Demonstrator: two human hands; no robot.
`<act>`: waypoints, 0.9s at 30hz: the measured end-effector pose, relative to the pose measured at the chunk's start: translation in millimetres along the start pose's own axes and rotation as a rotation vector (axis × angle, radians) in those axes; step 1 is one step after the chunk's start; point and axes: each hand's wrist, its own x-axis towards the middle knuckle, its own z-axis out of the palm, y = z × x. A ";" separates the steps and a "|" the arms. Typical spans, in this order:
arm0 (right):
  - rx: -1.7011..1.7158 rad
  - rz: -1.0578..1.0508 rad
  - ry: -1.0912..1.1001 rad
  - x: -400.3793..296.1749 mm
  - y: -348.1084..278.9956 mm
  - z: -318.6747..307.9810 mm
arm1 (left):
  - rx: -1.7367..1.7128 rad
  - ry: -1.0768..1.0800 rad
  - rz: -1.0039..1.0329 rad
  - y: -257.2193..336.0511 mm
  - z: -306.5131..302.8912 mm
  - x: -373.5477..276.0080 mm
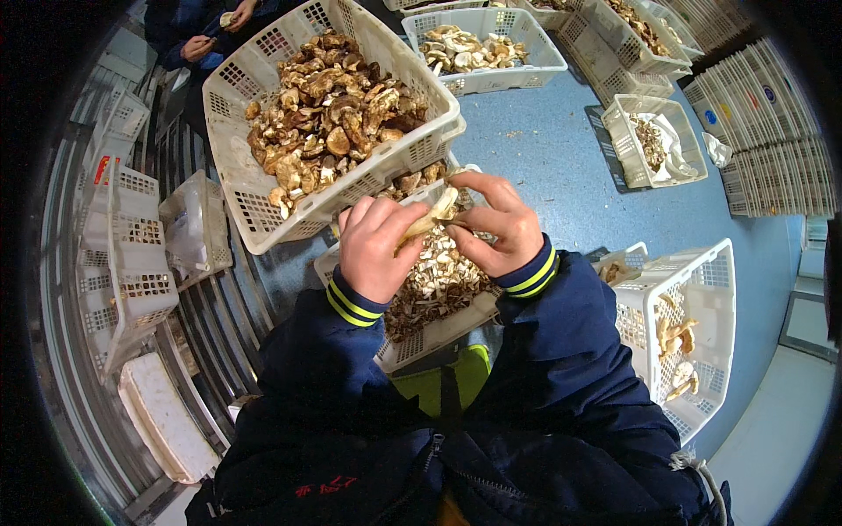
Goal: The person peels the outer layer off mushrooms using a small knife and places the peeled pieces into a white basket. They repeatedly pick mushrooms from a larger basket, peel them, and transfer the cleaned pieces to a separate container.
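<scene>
A pale mushroom with a thick stem is held up in front of me. My left hand is closed around its stem end. The fingers of my right hand bracket its pale, split-looking end from above and below; whether a small blade sits among them is too small to tell. Directly under both hands lies a white plastic basket, holding chopped pale and brown mushroom scraps. Ahead to the left, a large white basket is heaped with brown mushrooms, its near side close to my left hand.
Trimmed mushrooms fill a basket at the back. On the right, a tilted basket holds a few mushrooms. Another basket stands on the blue floor by stacked crates. Another person's hand shows at upper left.
</scene>
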 end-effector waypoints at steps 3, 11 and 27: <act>0.153 0.252 0.050 -8.8 -0.4 4.2 | 0.065 -0.007 0.036 1.0 -0.8 0.3; 0.159 0.296 0.026 -18.2 17.5 8.5 | -0.427 -0.097 -0.332 -7.1 -0.8 -1.4; 0.021 0.546 -0.281 -54.0 14.2 46.6 | -1.303 -0.514 -0.488 150.8 24.1 59.8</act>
